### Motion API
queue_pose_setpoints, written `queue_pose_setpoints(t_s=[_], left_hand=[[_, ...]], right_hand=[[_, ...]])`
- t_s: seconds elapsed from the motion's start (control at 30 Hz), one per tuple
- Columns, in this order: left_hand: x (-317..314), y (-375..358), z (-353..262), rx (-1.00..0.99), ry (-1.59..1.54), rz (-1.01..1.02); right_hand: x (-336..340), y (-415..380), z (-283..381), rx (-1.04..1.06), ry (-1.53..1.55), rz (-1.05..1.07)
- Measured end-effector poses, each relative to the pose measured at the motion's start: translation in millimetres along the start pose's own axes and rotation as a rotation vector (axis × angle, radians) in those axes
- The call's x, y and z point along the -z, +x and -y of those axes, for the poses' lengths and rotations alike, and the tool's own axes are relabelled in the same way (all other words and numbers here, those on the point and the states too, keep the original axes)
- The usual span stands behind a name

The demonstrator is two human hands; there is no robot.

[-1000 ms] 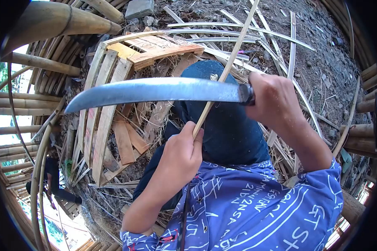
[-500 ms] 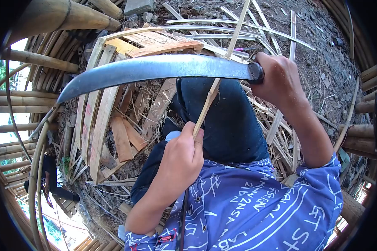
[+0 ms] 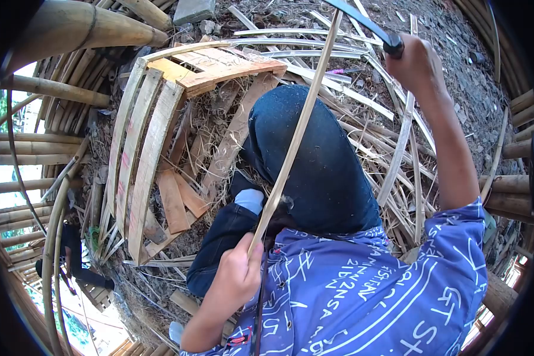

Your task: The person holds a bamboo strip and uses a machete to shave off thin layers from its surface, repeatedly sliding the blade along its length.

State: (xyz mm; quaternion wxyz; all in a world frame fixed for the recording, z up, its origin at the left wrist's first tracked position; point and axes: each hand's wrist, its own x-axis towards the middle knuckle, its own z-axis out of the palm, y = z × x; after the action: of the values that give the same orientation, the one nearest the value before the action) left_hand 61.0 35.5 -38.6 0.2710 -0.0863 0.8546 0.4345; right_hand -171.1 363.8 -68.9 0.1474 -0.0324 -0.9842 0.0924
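Near the waist, my left hand (image 3: 236,274) is closed round the lower end of a long bamboo strip (image 3: 299,133). The strip slants up and right, passing over the raised knee in dark trousers (image 3: 314,172). My right hand (image 3: 414,64) grips the dark handle of a large knife (image 3: 366,22) at the upper right. Its blade points up and left, reaching the strip's upper part, and runs out of the frame at the top. Whether the edge touches the strip I cannot tell.
A wooden slatted crate (image 3: 151,136) lies on the left. Loose bamboo strips (image 3: 397,160) and shavings cover ground beyond and right of the knee. Bamboo poles (image 3: 59,86) line the left side. At the lower left a person (image 3: 77,255) is partly visible.
My right hand has moved up and right with the knife, whose blade crossed the strip before. My left hand has drawn down and left with the strip, now showing more of its length.
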Motion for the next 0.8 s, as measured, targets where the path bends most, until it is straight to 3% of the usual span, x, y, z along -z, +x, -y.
queue_pose_setpoints(t_s=[0.17, 0.27, 0.5, 0.8], left_hand=[[11, -23, 35, 0.143, -0.166, 0.102], [20, -15, 64, 0.297, -0.733, 0.412], [16, 15, 38, 0.239, -0.834, 0.431], [2, 48, -6, 0.205, -0.667, 0.565]], right_hand=[[-13, 9, -13, -0.041, 0.065, -0.042], [-20, -10, -5, -0.014, 0.197, -0.007], [0, -97, 49, 0.146, 0.469, 0.116], [36, -103, 67, 0.422, 0.268, 0.285]])
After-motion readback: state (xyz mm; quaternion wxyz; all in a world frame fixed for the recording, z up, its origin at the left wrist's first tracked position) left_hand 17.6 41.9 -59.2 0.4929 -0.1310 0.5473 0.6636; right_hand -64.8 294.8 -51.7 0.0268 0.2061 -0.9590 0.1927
